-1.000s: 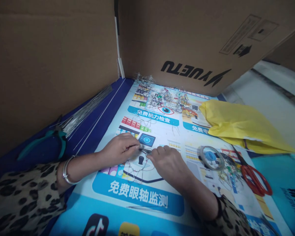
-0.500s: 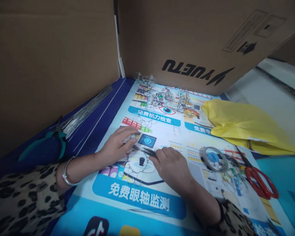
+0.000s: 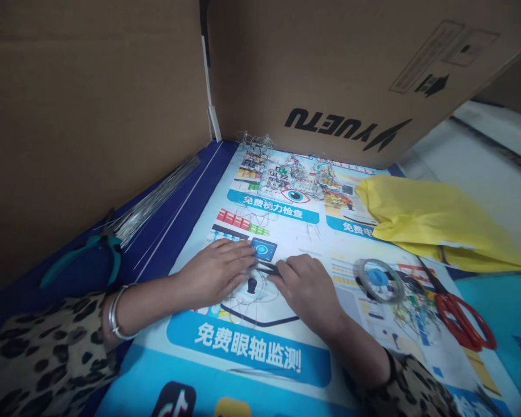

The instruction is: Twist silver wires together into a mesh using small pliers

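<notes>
My left hand lies palm down on the printed poster, its fingers stretched flat over thin bent wires. My right hand rests beside it, fingers curled round a small dark tool whose tip points toward the left fingertips. The wire piece under the hands is mostly hidden. Both wrists wear leopard-print sleeves, and a silver bangle sits on the left one.
Teal-handled pliers and a bundle of straight wires lie at the left. A wire spool, red scissors and a yellow bag sit at the right. Finished wire pieces lie by the cardboard box wall.
My left hand went from a pinch on the wire to fingers spread, then pressed flat on the poster. The right hand with the dark tool shifted slightly forward.
</notes>
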Demonstrator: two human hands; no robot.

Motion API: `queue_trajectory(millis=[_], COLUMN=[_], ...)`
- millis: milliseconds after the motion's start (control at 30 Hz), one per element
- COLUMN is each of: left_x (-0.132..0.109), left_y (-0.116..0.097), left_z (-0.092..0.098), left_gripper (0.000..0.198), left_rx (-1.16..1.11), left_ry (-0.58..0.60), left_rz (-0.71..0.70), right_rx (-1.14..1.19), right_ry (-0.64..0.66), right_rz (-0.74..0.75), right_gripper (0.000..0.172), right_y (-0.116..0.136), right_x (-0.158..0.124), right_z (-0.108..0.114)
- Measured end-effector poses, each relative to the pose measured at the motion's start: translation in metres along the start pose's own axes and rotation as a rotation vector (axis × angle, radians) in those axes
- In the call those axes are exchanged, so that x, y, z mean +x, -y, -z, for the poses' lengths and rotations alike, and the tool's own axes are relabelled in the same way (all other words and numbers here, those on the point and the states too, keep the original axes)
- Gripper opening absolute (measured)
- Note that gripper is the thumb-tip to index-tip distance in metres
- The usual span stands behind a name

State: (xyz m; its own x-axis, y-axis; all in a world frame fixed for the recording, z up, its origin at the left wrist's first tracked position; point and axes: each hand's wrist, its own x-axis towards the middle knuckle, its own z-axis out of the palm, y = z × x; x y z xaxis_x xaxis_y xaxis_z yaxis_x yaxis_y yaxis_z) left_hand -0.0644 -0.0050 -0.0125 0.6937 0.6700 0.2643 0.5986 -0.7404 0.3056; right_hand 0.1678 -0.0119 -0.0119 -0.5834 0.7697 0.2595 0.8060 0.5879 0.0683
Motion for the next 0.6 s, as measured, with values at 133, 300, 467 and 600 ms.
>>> queue_trajectory(millis=[133,300,467,600], left_x=[-0.003,-0.005,-0.004,-0.005], left_y=[-0.006,-0.008,0.000,0.006], left_z=[-0.002,-0.004,0.000,0.004], left_gripper=[0.057,0.071,0.067,0.049], left_rx=[0.072,0.115,-0.020,-0.179], left_ry=[0.140,0.168,0.154,-0.103], left_rz=[0.014,0.059,0.063,0.166], right_rx=[-0.112,-0.168,-0.112,0.070], right_ry=[0.031,0.047,-0.018,-0.165], right_rz=[0.023,-0.007,-0.005,-0.049], right_gripper=[0.023,0.024,0.025,0.023], right_y=[0.004,0.008,0.005,0.000], right_x=[-0.002,-0.003,-0.006,-0.009], right_z=[0.004,0.005,0.000,-0.001])
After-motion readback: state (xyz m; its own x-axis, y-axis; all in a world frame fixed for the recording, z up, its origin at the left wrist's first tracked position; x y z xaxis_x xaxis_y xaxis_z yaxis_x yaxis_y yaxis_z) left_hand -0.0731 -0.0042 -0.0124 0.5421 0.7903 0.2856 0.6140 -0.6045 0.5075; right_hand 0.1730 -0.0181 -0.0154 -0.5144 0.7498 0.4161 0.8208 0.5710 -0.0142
